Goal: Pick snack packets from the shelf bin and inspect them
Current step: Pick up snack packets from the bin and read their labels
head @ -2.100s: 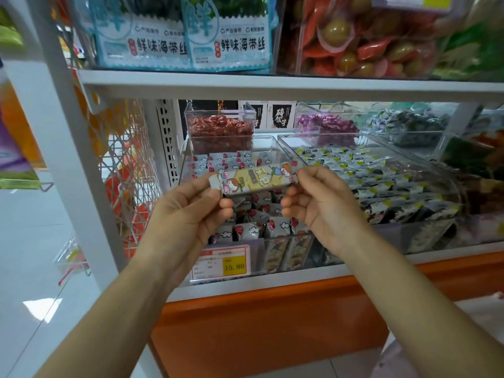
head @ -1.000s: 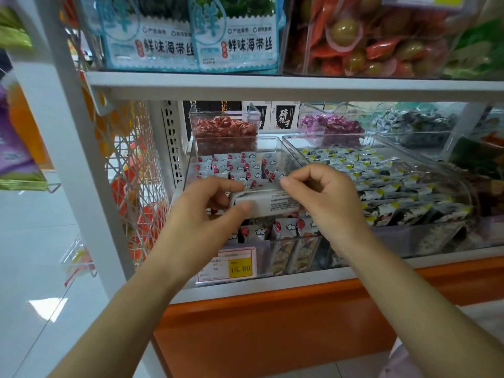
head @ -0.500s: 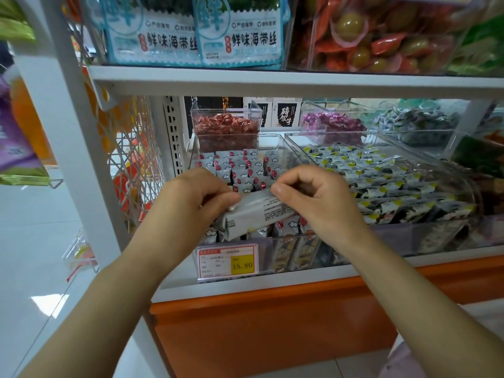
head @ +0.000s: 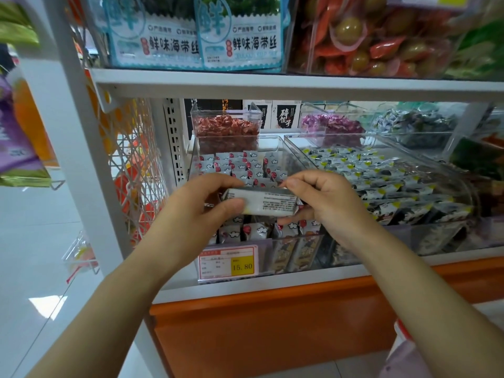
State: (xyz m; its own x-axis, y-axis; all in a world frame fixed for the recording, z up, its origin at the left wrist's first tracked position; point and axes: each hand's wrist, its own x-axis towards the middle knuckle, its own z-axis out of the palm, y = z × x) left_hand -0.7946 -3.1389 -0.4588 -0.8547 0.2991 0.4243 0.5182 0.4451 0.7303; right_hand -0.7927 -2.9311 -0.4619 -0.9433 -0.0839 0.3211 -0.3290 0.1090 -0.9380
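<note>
A small snack packet (head: 266, 202) lies level between my hands, its silver-white printed back turned towards me. My left hand (head: 196, 214) pinches its left end with thumb below and fingers above. My right hand (head: 324, 203) pinches the right end. Both hands hover over the clear shelf bin (head: 281, 144), which is full of several white packets with red spots and cloud marks (head: 240, 166). A price tag reading 15.80 (head: 227, 262) hangs on the bin's front.
A second clear bin (head: 463, 186) with yellow-and-black packets stands to the right. Behind are tubs of red candies (head: 226, 126) and purple candies (head: 331, 122). The upper shelf (head: 272, 83) hangs just above with seaweed bags. A white wire rack (head: 131, 165) is on the left.
The packet's colourful cartoon front faced me at first; my hands turned it over, tilted it, and now hold it level with the printed back showing.
</note>
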